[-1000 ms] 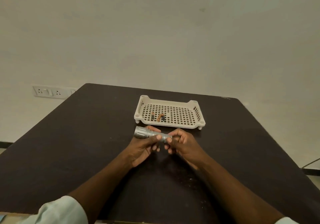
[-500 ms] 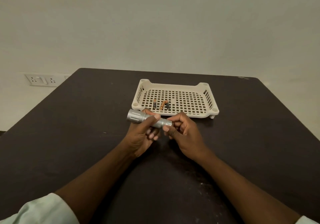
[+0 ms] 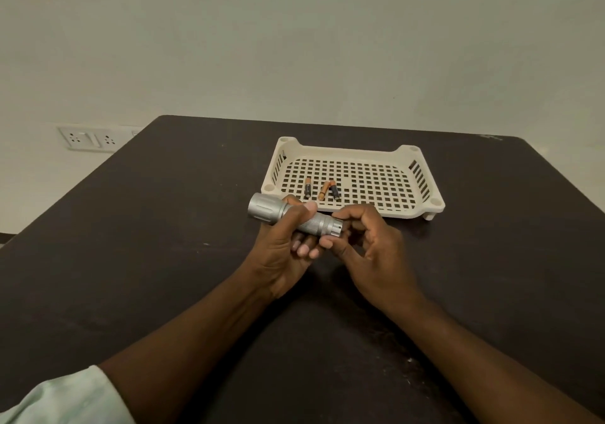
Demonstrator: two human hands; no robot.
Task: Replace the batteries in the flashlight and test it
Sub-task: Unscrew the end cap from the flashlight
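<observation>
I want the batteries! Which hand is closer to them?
Left. The left hand sits just in front of the batteries; the right hand is lower, rightward.

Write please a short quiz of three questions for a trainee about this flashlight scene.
1. True or false: the batteries lie in the basket.
2. Which hand grips the flashlight around its body? A) left hand B) right hand
3. Fill in: the right hand's fingers pinch the flashlight's ____ end.

Key: 1 true; 2 A; 3 tail
</observation>
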